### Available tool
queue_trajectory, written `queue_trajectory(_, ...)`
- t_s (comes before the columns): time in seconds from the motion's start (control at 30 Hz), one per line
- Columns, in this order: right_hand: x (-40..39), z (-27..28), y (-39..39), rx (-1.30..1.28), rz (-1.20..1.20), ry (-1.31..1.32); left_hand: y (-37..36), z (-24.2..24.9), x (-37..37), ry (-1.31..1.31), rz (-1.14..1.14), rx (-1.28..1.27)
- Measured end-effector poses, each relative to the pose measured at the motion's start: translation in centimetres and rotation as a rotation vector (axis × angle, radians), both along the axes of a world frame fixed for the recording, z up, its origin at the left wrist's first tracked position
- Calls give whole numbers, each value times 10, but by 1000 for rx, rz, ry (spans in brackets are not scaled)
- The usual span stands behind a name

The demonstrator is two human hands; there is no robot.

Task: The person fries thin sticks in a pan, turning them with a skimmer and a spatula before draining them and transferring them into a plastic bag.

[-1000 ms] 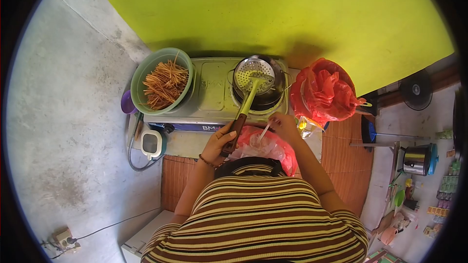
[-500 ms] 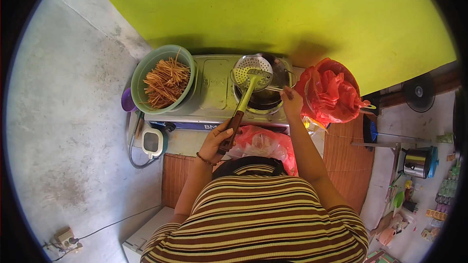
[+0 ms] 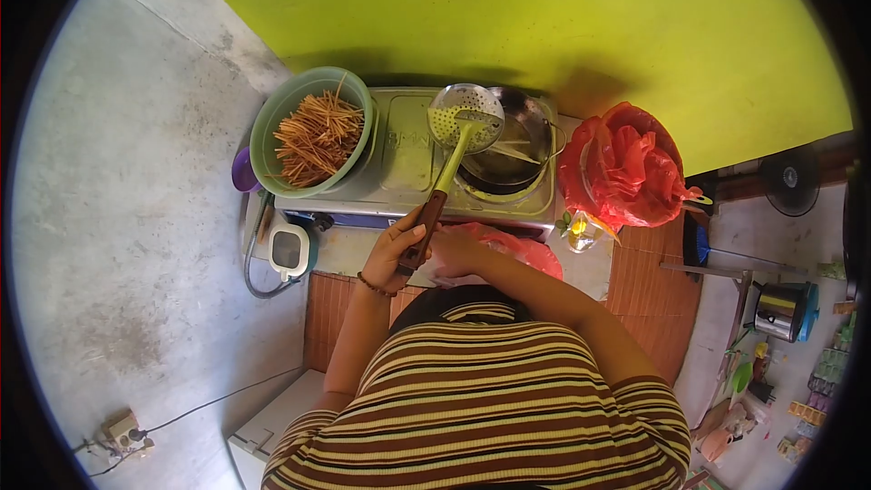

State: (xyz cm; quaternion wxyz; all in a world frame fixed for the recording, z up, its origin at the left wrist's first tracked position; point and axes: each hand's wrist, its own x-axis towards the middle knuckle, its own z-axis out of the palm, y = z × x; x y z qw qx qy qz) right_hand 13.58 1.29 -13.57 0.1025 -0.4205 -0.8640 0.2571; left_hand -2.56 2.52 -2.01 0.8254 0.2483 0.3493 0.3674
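My left hand (image 3: 392, 252) is closed around the brown handle of a skimmer (image 3: 434, 209). The skimmer's round perforated metal head is over the left side of a dark pan (image 3: 542, 127) on the stove. Inside the pan lie some pale, thin strips (image 3: 517, 154) that I cannot identify exactly. My right hand (image 3: 459, 252) is low in front of the stove, at a red plastic bag (image 3: 522, 249), just right of the skimmer handle. Its fingers are mostly hidden, so I cannot see whether it grips anything.
On the stove's (image 3: 408, 141) left side stands a green basin (image 3: 263, 145) full of thin brown sticks. A red-bag-lined container (image 3: 635, 163) stands to the right, with a small clear bag (image 3: 585, 234) below it. A white-lidded container (image 3: 289, 251) sits front left.
My right hand has left the pan's right edge and come down and left to the red bag. The skimmer has shifted slightly up and left, still in my left hand.
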Motion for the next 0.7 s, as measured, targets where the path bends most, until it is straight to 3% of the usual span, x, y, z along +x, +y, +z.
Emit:
queue_trajectory(0.13, -20, -56, -11, 155, 183, -61, -3, 2, -4, -53, -2, -33)
queue_trajectory(0.23, -2, -27, -5, -233, 420, -180, -5, -2, -8, -77, -32, -34)
queue_trajectory(0.33, 24, -17, -15, -117, 266, -293, -6, -5, -8, -65, -43, -39)
queue_trajectory(0.53, 84, 25, -40, -238, 6, -27, -7, 2, 2, -13, -59, -29)
queue_trajectory(0.63, 96, 22, -58, -85, -196, 117, -7, 1, 6, -43, -72, -48)
queue_trajectory(0.7, 98, 16, -60, -119, -263, 94, -7, 0, 9, -41, -81, -55)
